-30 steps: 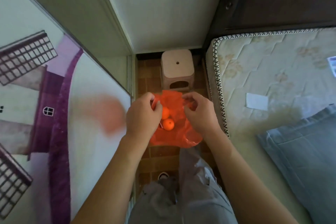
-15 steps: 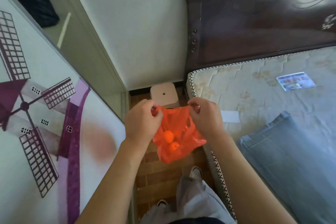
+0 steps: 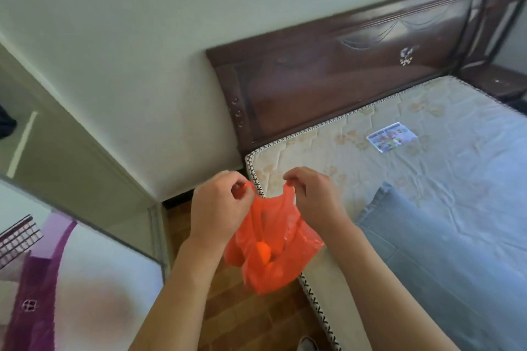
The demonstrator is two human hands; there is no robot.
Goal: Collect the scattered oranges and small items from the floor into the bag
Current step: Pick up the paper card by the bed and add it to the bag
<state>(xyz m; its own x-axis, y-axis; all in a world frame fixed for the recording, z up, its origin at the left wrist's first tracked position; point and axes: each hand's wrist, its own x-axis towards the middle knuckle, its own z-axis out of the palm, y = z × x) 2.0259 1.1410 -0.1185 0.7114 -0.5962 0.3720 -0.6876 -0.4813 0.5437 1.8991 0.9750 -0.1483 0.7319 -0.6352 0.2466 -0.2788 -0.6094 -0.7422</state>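
An orange plastic bag hangs in the air between my two hands, over the gap between floor and bed. My left hand pinches the bag's left handle. My right hand pinches the right handle, and the mouth is stretched between them. Inside the bag an orange shows through the opening; more round shapes bulge below it, blurred by the plastic.
A mattress with a blue folded blanket and a small printed card fills the right. A dark wooden headboard stands behind. A wardrobe door with a purple windmill print borders the narrow brick-tile floor on the left.
Both hands have lifted the bag up off the floor and toward the bed's corner. The view has risen; the small stool by the wall is out of sight.
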